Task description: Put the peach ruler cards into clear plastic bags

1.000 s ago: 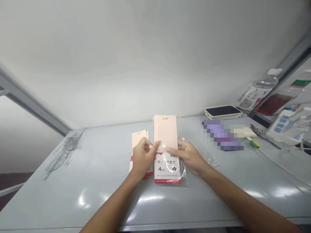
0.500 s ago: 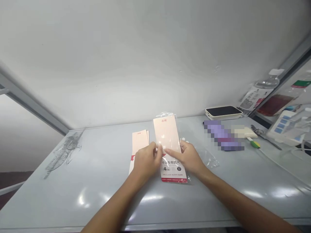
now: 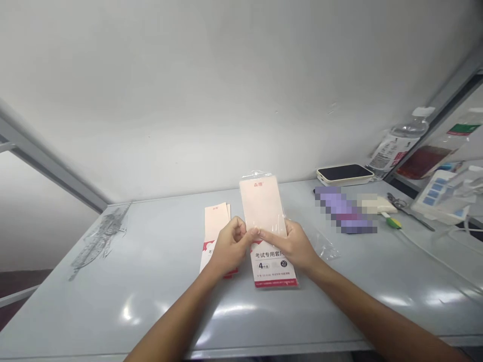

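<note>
A pink and white printed card in a clear plastic bag (image 3: 263, 206) stands tilted above the desk, its Chinese print and a large 4 facing me. My right hand (image 3: 298, 244) grips its right edge, thumb across the front and the other fingers behind. At the left edge, my left hand (image 3: 234, 244) is closed, its thumb pressed on the card's front near the right thumb and its fingers curled. Behind my left hand lie similar pink cards (image 3: 216, 221), overlapping and partly hidden by it. A loose clear plastic bag (image 3: 326, 245) rests to the right of my right hand.
A phone (image 3: 345, 173) lies by the wall at the back right. Nearer are a blurred purple item (image 3: 341, 208), scissors (image 3: 411, 213) and a white cable (image 3: 430, 251). Bottles (image 3: 400, 143) stand at the right frame. A dark drawing (image 3: 100, 236) marks the desk's left side.
The bagged card has shifted slightly right and turned to face me more squarely. Both thumbs now meet on its front, and more of the cards behind my left hand shows.
</note>
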`<state>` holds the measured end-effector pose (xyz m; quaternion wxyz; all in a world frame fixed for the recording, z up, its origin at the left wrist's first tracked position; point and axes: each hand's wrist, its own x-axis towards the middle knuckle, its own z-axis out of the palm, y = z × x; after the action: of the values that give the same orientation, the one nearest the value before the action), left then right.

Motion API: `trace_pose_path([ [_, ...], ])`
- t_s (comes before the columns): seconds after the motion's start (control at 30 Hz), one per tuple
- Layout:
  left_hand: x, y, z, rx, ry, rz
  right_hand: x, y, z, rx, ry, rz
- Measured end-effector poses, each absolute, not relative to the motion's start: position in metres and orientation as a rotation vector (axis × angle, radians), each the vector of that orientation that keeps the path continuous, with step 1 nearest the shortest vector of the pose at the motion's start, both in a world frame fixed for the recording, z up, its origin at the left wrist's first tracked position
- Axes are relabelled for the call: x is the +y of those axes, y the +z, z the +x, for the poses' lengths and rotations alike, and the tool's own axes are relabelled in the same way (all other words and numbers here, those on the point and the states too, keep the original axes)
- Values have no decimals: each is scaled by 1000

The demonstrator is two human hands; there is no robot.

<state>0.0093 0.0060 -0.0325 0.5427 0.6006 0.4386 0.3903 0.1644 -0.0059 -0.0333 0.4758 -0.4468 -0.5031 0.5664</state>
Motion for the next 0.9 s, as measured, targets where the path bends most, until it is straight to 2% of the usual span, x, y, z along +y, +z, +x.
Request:
trace_pose_path([
  [0.9, 3, -29, 10, 900, 879, 1395, -6, -40, 163, -1221, 1386, -1064],
])
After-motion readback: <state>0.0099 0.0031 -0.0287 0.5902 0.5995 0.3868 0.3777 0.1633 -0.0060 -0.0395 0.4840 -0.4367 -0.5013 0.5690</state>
